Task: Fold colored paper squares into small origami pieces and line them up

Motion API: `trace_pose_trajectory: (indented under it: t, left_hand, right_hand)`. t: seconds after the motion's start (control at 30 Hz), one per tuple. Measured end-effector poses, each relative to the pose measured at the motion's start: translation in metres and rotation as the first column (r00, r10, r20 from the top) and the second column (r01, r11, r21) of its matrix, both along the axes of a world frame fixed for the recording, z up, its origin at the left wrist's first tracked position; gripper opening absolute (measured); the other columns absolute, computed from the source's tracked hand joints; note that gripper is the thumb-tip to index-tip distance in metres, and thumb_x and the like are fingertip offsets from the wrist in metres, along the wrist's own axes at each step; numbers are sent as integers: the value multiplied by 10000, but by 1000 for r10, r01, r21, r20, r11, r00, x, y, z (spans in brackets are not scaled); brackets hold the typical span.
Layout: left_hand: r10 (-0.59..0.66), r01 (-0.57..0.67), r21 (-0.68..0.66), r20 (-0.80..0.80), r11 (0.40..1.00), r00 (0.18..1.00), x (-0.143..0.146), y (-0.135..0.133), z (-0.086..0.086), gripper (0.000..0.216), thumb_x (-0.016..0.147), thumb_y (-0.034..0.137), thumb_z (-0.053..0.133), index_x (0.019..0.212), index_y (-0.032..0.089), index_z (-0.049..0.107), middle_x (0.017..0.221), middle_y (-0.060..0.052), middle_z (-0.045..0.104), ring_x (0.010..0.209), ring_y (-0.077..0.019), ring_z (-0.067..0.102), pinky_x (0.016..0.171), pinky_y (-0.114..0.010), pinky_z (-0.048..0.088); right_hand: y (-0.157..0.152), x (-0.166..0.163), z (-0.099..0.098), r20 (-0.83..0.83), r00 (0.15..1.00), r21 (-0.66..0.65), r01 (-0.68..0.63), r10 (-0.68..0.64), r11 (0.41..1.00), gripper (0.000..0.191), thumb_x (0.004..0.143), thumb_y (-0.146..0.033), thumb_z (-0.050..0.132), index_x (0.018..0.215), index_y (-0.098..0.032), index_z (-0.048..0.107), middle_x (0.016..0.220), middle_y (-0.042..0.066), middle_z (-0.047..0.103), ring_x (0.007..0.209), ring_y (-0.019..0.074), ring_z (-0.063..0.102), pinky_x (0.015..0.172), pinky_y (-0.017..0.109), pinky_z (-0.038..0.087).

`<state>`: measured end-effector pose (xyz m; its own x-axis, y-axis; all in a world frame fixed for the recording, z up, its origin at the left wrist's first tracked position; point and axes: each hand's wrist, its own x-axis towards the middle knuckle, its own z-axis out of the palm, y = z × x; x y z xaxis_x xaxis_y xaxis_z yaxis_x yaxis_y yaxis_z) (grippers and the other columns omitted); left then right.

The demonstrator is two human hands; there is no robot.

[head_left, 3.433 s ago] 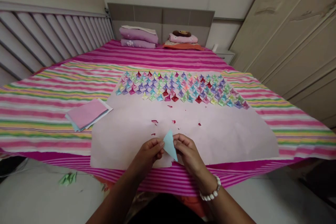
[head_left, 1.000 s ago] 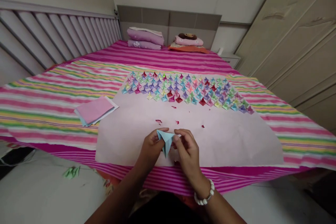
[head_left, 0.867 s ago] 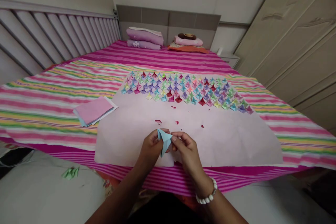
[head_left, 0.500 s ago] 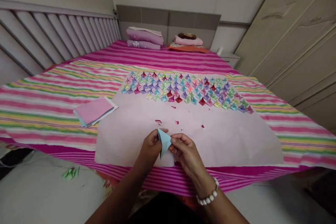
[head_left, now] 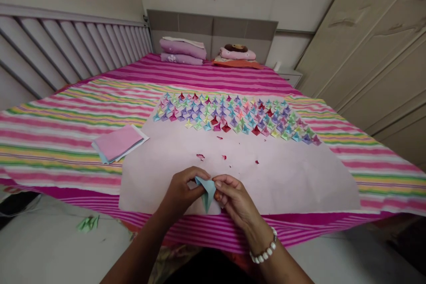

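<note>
A folded light blue paper [head_left: 207, 187] is pinched between both my hands above the near edge of a large pale pink sheet [head_left: 293, 177]. My left hand [head_left: 181, 191] grips its left side with closed fingers. My right hand [head_left: 234, 199], with a white bead bracelet on the wrist, pinches its right side. Farther back on the sheet lie several rows of small folded paper pieces [head_left: 233, 115] in many colours. A few red paper scraps [head_left: 200, 156] lie just beyond my hands.
A stack of pink and pale square papers [head_left: 118, 143] lies left of the sheet on the striped bedspread [head_left: 66, 115]. Pillows [head_left: 182, 49] sit by the headboard. A wardrobe [head_left: 376, 44] stands at the right. Green paper bits [head_left: 87, 223] lie on the floor at the left.
The blue paper has been folded smaller and turned. Both hands have sunk lower toward the sheet's near edge while still holding it.
</note>
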<state>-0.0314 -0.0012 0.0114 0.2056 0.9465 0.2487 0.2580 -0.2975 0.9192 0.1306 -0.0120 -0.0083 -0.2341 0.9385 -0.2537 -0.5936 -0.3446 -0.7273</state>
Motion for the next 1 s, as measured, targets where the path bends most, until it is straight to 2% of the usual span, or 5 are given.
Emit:
trace_pose_trajectory:
  t: [0.3,0.43,0.57,0.77,1.0]
  left_hand:
    - [161,-174,-66,-171,982,972,13,-7,4,120,727,179,601,816,193,680,673,16,684,593,-127,608,565,-221,478]
    - [183,-192,-24,-205,981,962,15,-7,3,185,772,218,576,931,189,665,765,-10,702,614,-133,607,577,-235,487]
    - [161,-160,21,-233,987,959,14,-7,3,137,805,206,526,866,197,649,781,-10,697,637,-135,612,590,-239,489]
    - [143,-115,103,-341,988,929,14,-4,-2,163,802,175,514,879,217,651,858,-15,693,762,-162,628,652,-263,488]
    - [148,-140,54,-219,989,964,16,-6,-3,219,798,221,589,1011,205,637,953,-37,677,810,-159,630,651,-253,504]
  right_hand:
    - [4,0,-7,-11,1000,-9,1,-1,1000,176,636,-210,814,775,-145,727,638,-5,641,527,75,541,538,191,458]
    - [3,0,-9,-25,1000,-10,-10,9,1000,187,642,-214,809,795,-141,729,669,10,652,572,90,563,593,204,477]
    - [2,-1,-5,0,1000,30,-6,6,1000,248,705,-350,760,820,-132,732,667,38,655,594,130,581,614,258,488]
    - [0,-1,-3,240,970,126,16,-46,992,282,626,-312,813,854,-166,730,671,11,667,579,126,551,603,260,448]
    - [0,0,-12,282,957,164,24,-70,986,179,708,-275,691,854,-176,722,634,-2,637,588,137,532,606,266,429]
